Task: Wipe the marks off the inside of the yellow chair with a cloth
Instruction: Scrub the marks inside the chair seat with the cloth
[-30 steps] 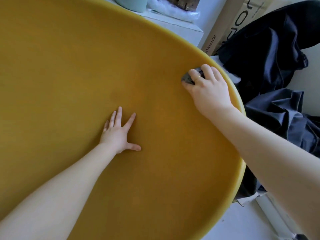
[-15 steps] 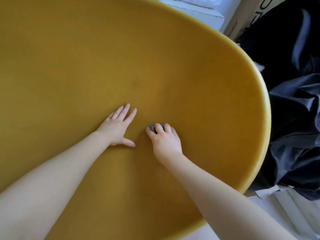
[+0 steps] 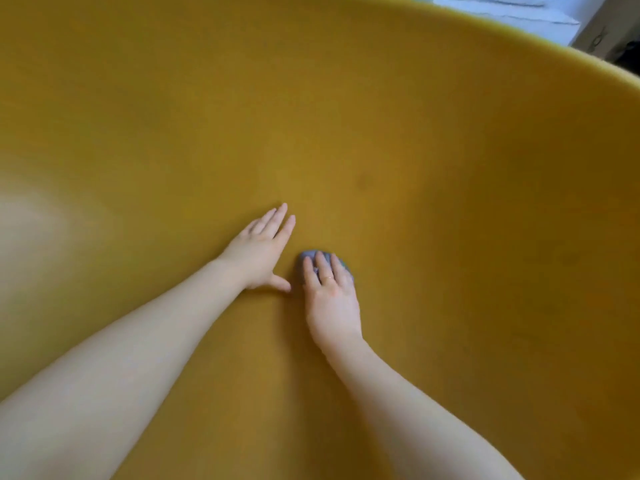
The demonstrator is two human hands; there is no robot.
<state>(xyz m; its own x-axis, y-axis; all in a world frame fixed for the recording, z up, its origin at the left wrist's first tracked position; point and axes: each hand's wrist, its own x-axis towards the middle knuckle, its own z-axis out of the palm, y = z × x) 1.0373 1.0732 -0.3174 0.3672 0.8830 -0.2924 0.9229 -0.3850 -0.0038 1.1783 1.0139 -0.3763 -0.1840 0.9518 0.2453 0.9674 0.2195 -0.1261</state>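
The yellow chair [image 3: 450,140] fills almost the whole view, its curved inside facing me. My right hand [image 3: 330,299] presses a small grey cloth [image 3: 306,257] flat against the bottom of the shell, near the middle; only the cloth's far edge shows past my fingers. My left hand [image 3: 261,251] rests just left of it, palm down on the yellow surface, fingers together and thumb out, holding nothing. A faint dark smudge [image 3: 363,181] sits beyond the cloth.
The chair's rim [image 3: 588,65] curves across the top right. Beyond it are a white surface [image 3: 519,12] and the corner of a cardboard box [image 3: 602,39].
My right hand has carried the cloth from the right rim down to the middle of the seat, beside my left hand. The view has moved deeper into the chair.
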